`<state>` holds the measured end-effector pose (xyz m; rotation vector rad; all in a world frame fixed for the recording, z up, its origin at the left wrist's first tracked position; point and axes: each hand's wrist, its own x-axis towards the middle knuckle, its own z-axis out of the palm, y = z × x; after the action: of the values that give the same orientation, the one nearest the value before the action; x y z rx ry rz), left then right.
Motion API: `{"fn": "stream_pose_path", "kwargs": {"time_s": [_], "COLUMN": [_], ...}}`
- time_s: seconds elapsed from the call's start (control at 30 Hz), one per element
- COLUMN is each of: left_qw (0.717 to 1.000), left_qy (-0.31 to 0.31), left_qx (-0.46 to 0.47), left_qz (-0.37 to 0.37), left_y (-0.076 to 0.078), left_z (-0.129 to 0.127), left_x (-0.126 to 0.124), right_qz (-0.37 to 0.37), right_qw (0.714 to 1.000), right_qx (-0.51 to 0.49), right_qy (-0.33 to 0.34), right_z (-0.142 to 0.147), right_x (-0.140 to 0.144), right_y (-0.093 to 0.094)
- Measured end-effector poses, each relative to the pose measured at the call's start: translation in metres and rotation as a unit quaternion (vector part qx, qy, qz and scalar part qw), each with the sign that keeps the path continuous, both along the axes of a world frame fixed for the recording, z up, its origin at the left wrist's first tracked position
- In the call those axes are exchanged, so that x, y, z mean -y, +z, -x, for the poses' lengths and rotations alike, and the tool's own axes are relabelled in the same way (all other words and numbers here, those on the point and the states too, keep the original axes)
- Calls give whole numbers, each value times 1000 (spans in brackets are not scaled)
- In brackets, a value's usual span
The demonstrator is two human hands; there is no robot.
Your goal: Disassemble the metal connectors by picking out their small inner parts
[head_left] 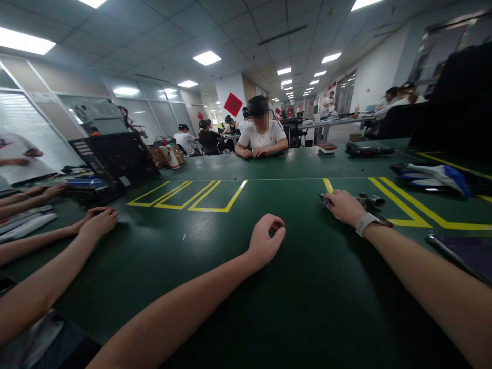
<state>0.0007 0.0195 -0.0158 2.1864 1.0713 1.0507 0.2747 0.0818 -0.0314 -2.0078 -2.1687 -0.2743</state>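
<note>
We sat at a long green table (pixel 215 287) marked with yellow lines (pixel 192 197), which filled nearly the whole view. Across it, a person in a white shirt (pixel 262 137) rested both forearms on the far edge. An open black case (pixel 115 161) stood at the left, and a co-worker's hand (pixel 99 221) lay flat on the table near it. Our left hand (pixel 266 242) rested mid-table, loosely curled with thumb and forefinger touching, holding nothing we could make out. Our right hand (pixel 344 206), a watch (pixel 367 222) on its wrist, was closed over a small metal tool (pixel 371 200) lying by the yellow lines, well apart from the left.
</note>
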Motion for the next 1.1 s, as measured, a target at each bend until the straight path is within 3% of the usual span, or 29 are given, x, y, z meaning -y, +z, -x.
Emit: {"fn": "stream_pose_path", "kwargs": {"time_s": [0.27, 0.57, 0.8, 1.1], "left_qw": [1000, 1000, 1000, 999], "left_qy": [-3, -7, -4, -10], "left_qx": [-3, -13, -15, -24], "left_qz": [5, 7, 12, 22], "left_y": [0, 1, -1, -1], "left_z": [-1, -5, -4, -5], "left_x": [-1, 0, -1, 0], "right_qz": [-9, -9, -14, -3], "right_qw": [998, 979, 969, 967], "right_qx": [-66, -187, -213, -237], "right_qy": [6, 77, 123, 97], "right_z": [2, 12, 24, 20], "right_x": [-1, 14, 27, 30], "right_y": [-5, -12, -16, -13]}}
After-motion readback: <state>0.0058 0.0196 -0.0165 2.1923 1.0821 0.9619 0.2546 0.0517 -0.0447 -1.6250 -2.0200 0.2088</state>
